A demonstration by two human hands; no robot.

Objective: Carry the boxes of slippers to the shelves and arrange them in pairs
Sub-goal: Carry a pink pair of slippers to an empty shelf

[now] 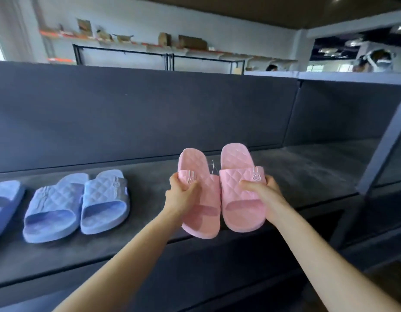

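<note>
Those look like light, bendy foam, so a pinch on the strap seems plenty. The left hand (179,192) grips the left pink slipper (201,206) by its strap and the right hand (265,193) grips the right pink slipper (238,199), side by side over the shelf (296,174) front edge. The blue pair (55,206) sits nearer the left end. It's a dark matte surface, with cartons (191,41) on wall racks behind.

Single head cam, wide-angle, aimed fwd & slightly down, close over dark shelf (303,174)
</note>
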